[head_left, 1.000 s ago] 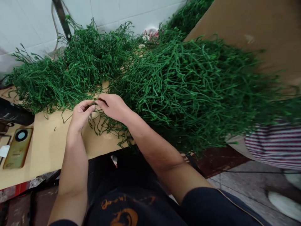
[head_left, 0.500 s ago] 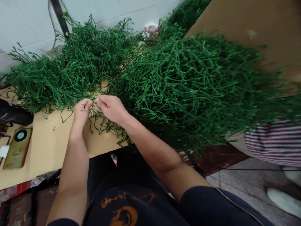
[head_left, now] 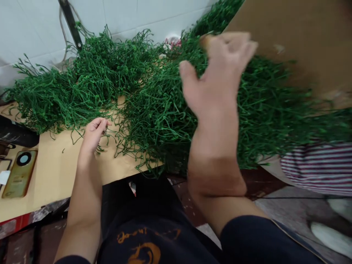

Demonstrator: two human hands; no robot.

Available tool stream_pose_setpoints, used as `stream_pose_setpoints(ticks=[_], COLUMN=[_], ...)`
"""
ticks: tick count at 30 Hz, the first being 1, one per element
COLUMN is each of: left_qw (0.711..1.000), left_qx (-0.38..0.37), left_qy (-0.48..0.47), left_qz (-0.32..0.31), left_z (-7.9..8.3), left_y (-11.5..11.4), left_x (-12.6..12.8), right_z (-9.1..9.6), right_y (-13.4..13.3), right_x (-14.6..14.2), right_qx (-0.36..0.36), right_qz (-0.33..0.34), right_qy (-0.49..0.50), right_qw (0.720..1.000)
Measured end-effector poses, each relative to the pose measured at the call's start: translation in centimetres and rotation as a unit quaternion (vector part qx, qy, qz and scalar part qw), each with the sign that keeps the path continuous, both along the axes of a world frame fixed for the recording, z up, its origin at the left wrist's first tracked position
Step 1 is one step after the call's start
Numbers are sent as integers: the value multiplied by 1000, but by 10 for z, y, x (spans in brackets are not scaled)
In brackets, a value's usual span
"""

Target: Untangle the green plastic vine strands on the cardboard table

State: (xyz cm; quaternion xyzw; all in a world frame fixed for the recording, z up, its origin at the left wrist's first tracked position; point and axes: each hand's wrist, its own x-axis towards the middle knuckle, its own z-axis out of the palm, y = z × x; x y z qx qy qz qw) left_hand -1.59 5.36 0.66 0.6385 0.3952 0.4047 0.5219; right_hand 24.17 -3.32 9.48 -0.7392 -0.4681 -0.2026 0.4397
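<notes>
Over the large right pile of thin green plant stems [head_left: 159, 110] my right hand [head_left: 220, 69] is raised, thumb spread wide from the fingers. Motion smears its fingertips, and nothing shows in its grasp. My left hand [head_left: 96, 130] is closed with thumb and fingers pressed together, low over the paper-covered table in front of the left pile of stems [head_left: 57, 95]. A few loose stems lie beneath and beside it. Whatever its fingers hold is hidden.
A phone [head_left: 20, 174] and a black cylindrical object [head_left: 16, 130] lie at the left. A brown board [head_left: 297, 44] rises behind the right pile. Someone's striped clothing [head_left: 316, 167] and a pale shoe [head_left: 331, 236] show at right. A tiled wall [head_left: 121, 16] stands behind.
My hands were together over the paper. My right hand has moved up and right across the large pile, its thumb and fingers now apart. My left hand has stayed almost in place.
</notes>
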Motion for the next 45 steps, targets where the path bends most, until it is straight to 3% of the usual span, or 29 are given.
stream_pose_setpoints(ticks=[2, 3, 5, 8, 11, 15, 20, 25, 29, 34, 45], left_qw=[999, 998, 996, 993, 989, 987, 990, 992, 993, 991, 991], left_qx=[-22, -31, -46, -67, -77, -55, -41, -42, -36, -37, -60], left_qy=[-26, -35, -44, -69, -117, -146, -130, -122, -111, -107, -108], left_qz=[-20, -31, -56, -68, -53, -41, -33, -5, -31, -65, -43], left_z=[4, 5, 6, 5, 4, 3, -4, -7, -4, -6, -5], left_y=[-3, -4, -4, -5, -6, -3, 4, 5, 3, 1, -6], left_x=[3, 4, 4, 4, 2, 0, 3, 5, 6, 9, 21], right_z=[1, -1, -12, -37, -56, -63, -66, -74, -74, -73, -79], right_y=[0, 0, 1, 11, 22, 29, 32, 31, 31, 35, 47], right_x=[7, 1, -28, -84, -118, -117, -104, -109, -106, -99, -107], right_qx=[46, 65, 48, -106, -244, -281, -220, -201, -178, -130, -74], right_qz=[-30, -1, 123, 319, 398, 395, 377, 389, 400, 369, 350], right_qy=[-28, -48, -69, -18, 60, 118, 140, 125, 133, 155, 180], right_qw=[998, 997, 989, 942, 882, 867, 889, 890, 889, 907, 916])
